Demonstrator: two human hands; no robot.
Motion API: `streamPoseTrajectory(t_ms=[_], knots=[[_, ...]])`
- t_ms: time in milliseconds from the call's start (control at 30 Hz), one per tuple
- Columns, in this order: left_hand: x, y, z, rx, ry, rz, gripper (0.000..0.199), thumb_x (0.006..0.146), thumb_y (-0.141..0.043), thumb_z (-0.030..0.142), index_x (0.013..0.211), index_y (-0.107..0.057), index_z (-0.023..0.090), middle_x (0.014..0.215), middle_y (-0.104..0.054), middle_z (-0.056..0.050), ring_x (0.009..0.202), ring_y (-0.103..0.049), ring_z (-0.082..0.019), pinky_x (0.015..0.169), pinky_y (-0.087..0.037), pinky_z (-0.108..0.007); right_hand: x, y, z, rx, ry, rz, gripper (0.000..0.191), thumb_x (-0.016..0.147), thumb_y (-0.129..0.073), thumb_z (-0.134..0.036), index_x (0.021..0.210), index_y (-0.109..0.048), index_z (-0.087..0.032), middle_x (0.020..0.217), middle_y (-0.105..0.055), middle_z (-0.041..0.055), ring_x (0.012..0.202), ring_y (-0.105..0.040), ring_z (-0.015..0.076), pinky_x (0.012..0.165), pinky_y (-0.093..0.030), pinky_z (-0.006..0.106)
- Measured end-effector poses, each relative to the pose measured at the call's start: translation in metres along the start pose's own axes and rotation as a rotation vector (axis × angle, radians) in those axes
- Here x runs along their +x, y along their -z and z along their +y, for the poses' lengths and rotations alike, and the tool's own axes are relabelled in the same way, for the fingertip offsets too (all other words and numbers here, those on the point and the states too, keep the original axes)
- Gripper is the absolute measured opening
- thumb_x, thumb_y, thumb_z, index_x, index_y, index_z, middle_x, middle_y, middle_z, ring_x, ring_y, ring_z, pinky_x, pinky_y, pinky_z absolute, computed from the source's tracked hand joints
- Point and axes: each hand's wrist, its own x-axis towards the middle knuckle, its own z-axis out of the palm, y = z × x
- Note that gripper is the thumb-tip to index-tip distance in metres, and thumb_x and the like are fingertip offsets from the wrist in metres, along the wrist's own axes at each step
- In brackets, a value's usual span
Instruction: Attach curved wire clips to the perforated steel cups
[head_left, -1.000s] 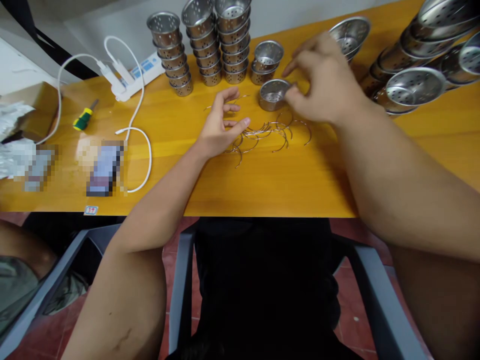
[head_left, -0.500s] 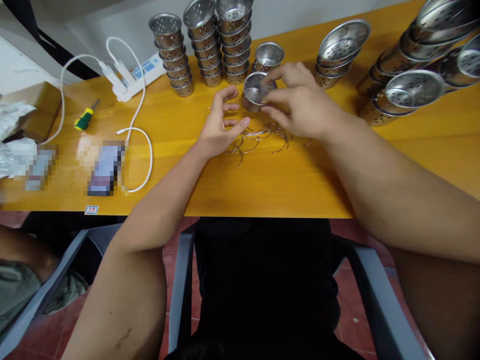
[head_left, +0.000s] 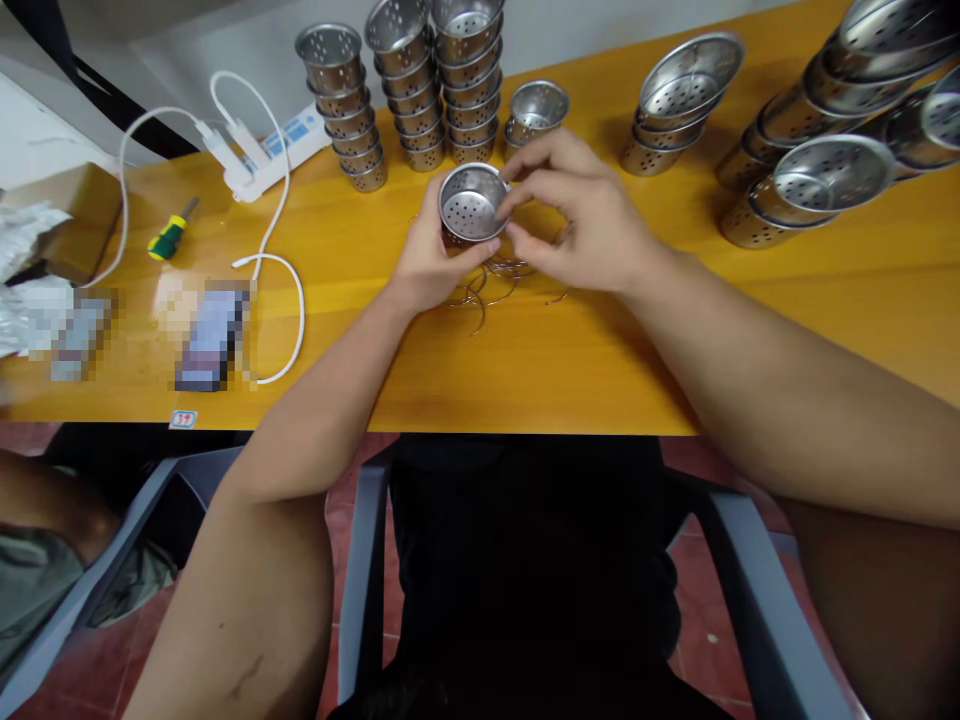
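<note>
Holding metal cup [head_left: 471,207] two-handed, close by curved wires [head_left: 513,267].
Left hand [head_left: 427,262] wraps its side, right hand [head_left: 589,220] pinches rim; loose pinch could tip it, low base could snag wires.

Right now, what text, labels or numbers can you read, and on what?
"3" plus a blurred second digit, maybe 9: sticker at the table edge.
Power strip: blue markings, too small to read.
Phone: screen pixelated, unreadable.
Cups: no text visible.
</note>
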Motion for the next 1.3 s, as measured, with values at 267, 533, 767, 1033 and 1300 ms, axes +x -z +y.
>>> streamPoseTrajectory(t_ms=[267,533,767,1033,1300], knots=[[0.01,0.013,-0.007,-0.058,0.064,0.101,0.102,0.099,-0.098,0.094,0.172,-0.057,0.035,0.162,-0.079,-0.016,0.16,-0.078,-0.041,0.149,-0.062,-0.062,0.005,0.017,0.042,0.046,-0.123,-0.147,0.054,0.096,-0.094,-0.079,0.124,-0.088,-0.033,0.131,-0.087,0.0137,0.095,-0.072,0.0326,0.105,-0.066,0.063],[0.01,0.011,-0.039,-0.028,-0.029,0.136,0.103,0.094,-0.092,0.106,0.164,-0.059,0.037,0.158,-0.08,-0.015,0.152,-0.081,-0.04,0.144,-0.064,-0.061,0.003,-0.008,0.091,-0.01,0.023,-0.307,0.039,0.102,-0.094,-0.075,0.099,-0.087,-0.037,0.099,-0.081,0.0061,0.086,-0.069,0.0316,0.092,-0.064,0.054],[0.008,0.008,-0.027,-0.04,0.006,0.141,0.107,0.09,-0.09,0.113,0.158,-0.061,0.036,0.15,-0.082,-0.013,0.143,-0.083,-0.037,0.143,-0.065,-0.06,-0.001,-0.014,0.077,-0.031,0.023,-0.211,0.041,0.104,-0.09,-0.076,0.098,-0.084,-0.036,0.105,-0.083,0.0082,0.096,-0.073,0.036,0.097,-0.064,0.058],[0.006,0.01,-0.025,-0.003,-0.025,0.101,0.105,0.099,-0.086,0.107,0.17,-0.056,0.036,0.157,-0.078,-0.015,0.151,-0.079,-0.038,0.144,-0.063,-0.058,0.003,0.0,0.053,-0.013,-0.014,-0.168,0.035,0.106,-0.088,-0.072,0.105,-0.087,-0.036,0.111,-0.088,0.0111,0.104,-0.079,0.0416,0.103,-0.068,0.066],[0.002,0.013,0.002,-0.056,0.013,0.104,0.106,0.093,-0.089,0.111,0.167,-0.061,0.04,0.158,-0.081,-0.013,0.147,-0.082,-0.038,0.142,-0.067,-0.06,0.001,0.001,0.048,0.032,-0.095,-0.163,0.037,0.104,-0.092,-0.075,0.104,-0.088,-0.038,0.108,-0.091,0.0098,0.104,-0.081,0.0436,0.109,-0.068,0.072]])
